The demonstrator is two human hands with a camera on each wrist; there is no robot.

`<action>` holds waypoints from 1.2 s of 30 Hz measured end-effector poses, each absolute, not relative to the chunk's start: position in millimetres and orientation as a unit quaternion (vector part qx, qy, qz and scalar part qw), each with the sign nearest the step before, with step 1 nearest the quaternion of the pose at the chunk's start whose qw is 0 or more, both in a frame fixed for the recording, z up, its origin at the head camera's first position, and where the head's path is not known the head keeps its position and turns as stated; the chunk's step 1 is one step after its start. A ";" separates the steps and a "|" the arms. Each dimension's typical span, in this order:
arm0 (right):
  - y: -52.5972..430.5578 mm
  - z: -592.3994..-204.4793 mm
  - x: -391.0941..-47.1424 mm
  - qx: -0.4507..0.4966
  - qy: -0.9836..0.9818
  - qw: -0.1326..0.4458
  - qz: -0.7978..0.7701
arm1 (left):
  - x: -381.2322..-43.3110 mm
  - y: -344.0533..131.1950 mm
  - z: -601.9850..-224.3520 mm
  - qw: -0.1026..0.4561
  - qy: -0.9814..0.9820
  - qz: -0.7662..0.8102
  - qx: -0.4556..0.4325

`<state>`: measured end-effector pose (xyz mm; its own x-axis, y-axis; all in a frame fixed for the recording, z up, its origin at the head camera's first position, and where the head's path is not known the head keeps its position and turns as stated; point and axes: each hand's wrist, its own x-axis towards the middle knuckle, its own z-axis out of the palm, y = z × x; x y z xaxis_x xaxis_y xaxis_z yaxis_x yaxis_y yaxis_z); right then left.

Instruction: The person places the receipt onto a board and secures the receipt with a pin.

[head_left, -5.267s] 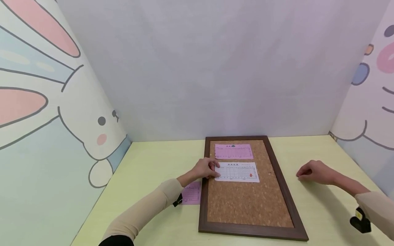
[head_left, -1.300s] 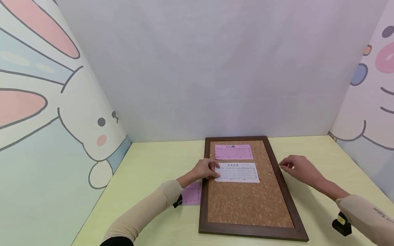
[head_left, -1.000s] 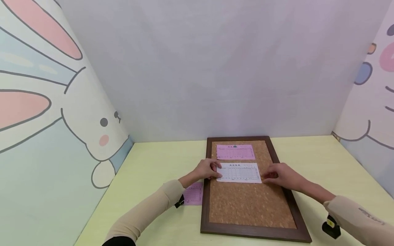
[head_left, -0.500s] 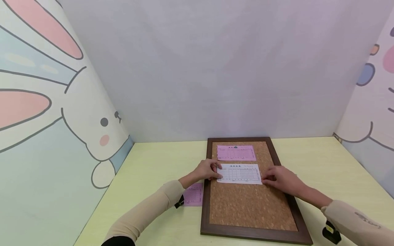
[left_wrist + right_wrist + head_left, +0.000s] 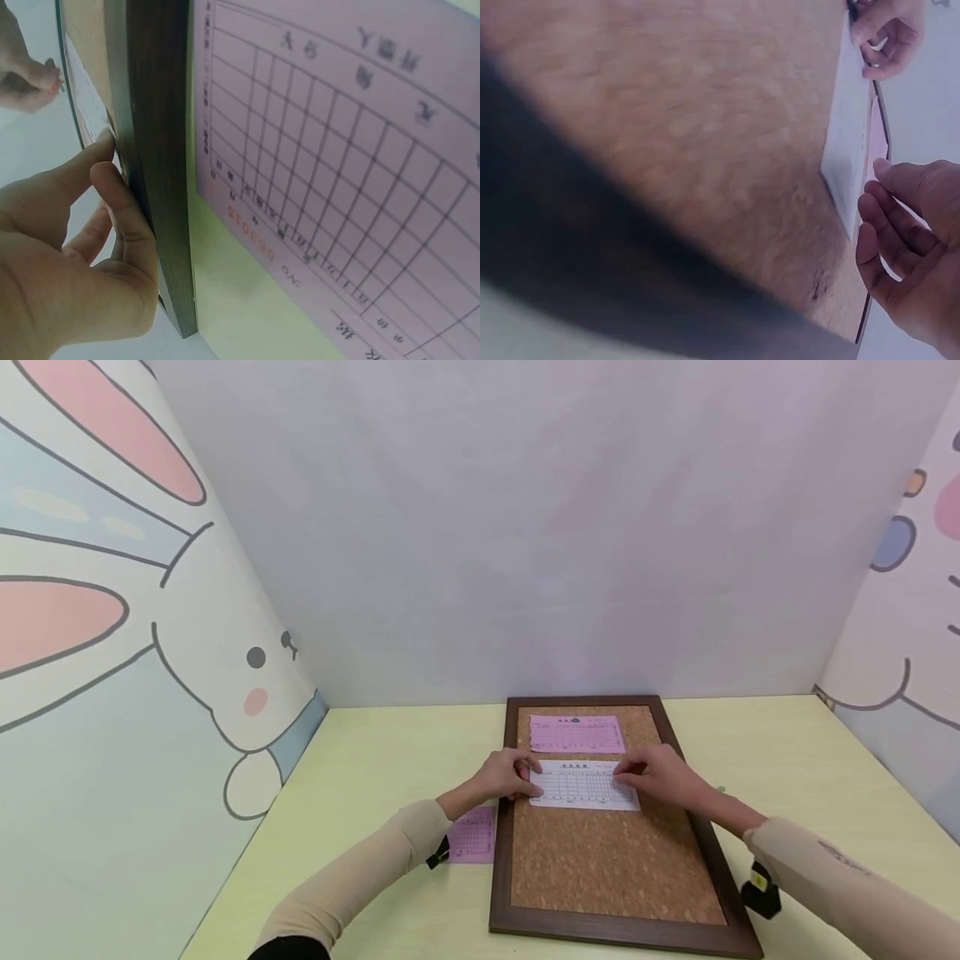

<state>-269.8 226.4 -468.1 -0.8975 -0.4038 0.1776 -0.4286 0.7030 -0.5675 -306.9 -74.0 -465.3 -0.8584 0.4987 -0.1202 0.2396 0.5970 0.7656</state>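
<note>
A white receipt (image 5: 581,787) lies across the upper middle of the cork board (image 5: 607,868). My left hand (image 5: 506,774) holds its left edge with thumb and curled fingers; the left wrist view shows the fingertips (image 5: 105,142) at the slip. Over the receipt's right part is my right hand (image 5: 660,774), thumb and finger brought together. Something small and dark shows at its fingertips in the left wrist view; its kind is unclear. A pink receipt (image 5: 576,735) lies above the white one, with a small green piece (image 5: 575,720) at its top edge.
A dark wooden frame (image 5: 622,933) edges the board on the pale table (image 5: 375,760). Another pink receipt (image 5: 472,835) lies left of the frame, partly under my left arm. A small greenish thing (image 5: 722,789) shows beside my right wrist. Cartoon-printed walls flank the table.
My right hand has moved left from the table, over the frame, to above the white receipt. A red mark on that receipt in the oldest frame is gone. My left hand stays put.
</note>
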 end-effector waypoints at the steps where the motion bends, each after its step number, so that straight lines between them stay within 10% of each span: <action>1: 222.1 -468.3 -274.9 0.227 -0.920 0.018 0.317 | -306.9 -74.4 -465.1 0.163 0.878 0.399 0.210; 18: 182.2 -463.9 -311.4 0.161 -0.931 -0.100 0.311 | -304.1 -66.2 -463.2 0.166 0.881 0.396 0.199; 36: 170.8 -459.1 -316.4 0.125 -0.936 -0.094 0.316 | -304.1 -70.4 -463.9 0.166 0.882 0.401 0.185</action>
<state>-316.4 170.8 -459.1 -0.9508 -0.2940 -0.0975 -0.1745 0.7684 -0.6158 -304.1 -70.4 -463.9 -0.8764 0.4591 -0.1451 0.1921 0.6098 0.7689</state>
